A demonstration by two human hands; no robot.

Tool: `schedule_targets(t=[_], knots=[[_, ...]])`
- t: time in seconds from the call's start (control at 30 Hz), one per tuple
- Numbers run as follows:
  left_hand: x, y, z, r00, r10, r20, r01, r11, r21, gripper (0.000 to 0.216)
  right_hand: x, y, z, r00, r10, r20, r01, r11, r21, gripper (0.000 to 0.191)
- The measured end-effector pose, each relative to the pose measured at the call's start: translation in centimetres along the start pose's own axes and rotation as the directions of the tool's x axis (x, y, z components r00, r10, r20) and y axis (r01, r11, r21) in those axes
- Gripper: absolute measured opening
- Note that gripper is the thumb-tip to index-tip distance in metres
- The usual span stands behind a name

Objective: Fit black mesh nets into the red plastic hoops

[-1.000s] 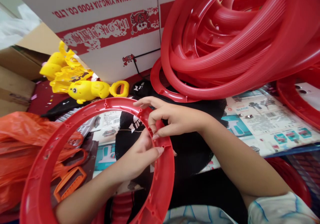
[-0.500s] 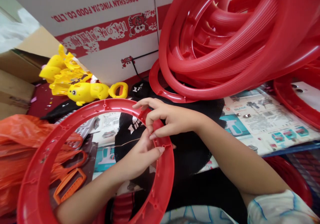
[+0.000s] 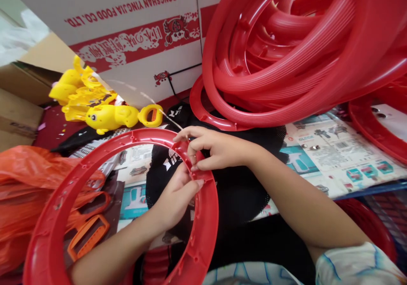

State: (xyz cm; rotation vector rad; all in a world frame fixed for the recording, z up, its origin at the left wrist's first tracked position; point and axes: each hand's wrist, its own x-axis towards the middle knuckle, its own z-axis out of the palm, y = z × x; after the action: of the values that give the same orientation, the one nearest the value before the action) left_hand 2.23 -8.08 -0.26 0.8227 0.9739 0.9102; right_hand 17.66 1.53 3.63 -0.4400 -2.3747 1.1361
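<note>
A large red plastic ring (image 3: 47,230) is tilted up in front of me, its ribbed hollow side facing me. My left hand (image 3: 179,192) reaches through the opening and grips the right part of the rim, thumb on the inner face. At the upper right of the rim, my right hand (image 3: 211,149) has its thumb and fingertips pinched together against the ring. A thin pale strand (image 3: 149,98) arcs from the right fingertips out past the ring's outer edge, over the yellow toys. Its end between the fingers is hidden. Black mesh fabric (image 3: 238,196) lies beneath the ring.
A pile of red rings (image 3: 280,77) rises at the right. Yellow fish-like toy parts (image 3: 111,117) lie at the back left, by a white printed carton (image 3: 133,5). Orange plastic bags (image 3: 28,183) and an orange handle (image 3: 87,238) are at the left. Printed sheets (image 3: 337,149) cover the table.
The thin strand has swung from inside the ring's opening to outside, beyond its upper edge. The ring's right side has shifted slightly left; both hands stay at the same part of the rim.
</note>
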Motion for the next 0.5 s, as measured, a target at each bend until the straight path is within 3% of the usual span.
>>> schedule_targets(t=[0.27, 0.37, 0.5], knots=[[-0.5, -0.5, -0.5, 0.999, 0.029, 0.02, -0.033, 0.959, 0.28, 0.028, -0.2, 0.0, -0.7, 0.999, -0.031, -0.043, 0.035, 0.994, 0.1, 0.006], [-0.5, -0.5, -0.5, 0.998, 0.059, 0.023, -0.064, 0.923, 0.38, 0.021, -0.2, -0.5, -0.3, 0.998, -0.066, 0.008, 0.066, 0.998, -0.022, 0.02], [-0.4, 0.1, -0.2, 0.994, 0.104, 0.036, -0.109, 0.89, 0.442, 0.012, 0.0, -1.2, 0.4, 0.999, -0.054, 0.003, 0.053, 0.98, -0.191, 0.007]])
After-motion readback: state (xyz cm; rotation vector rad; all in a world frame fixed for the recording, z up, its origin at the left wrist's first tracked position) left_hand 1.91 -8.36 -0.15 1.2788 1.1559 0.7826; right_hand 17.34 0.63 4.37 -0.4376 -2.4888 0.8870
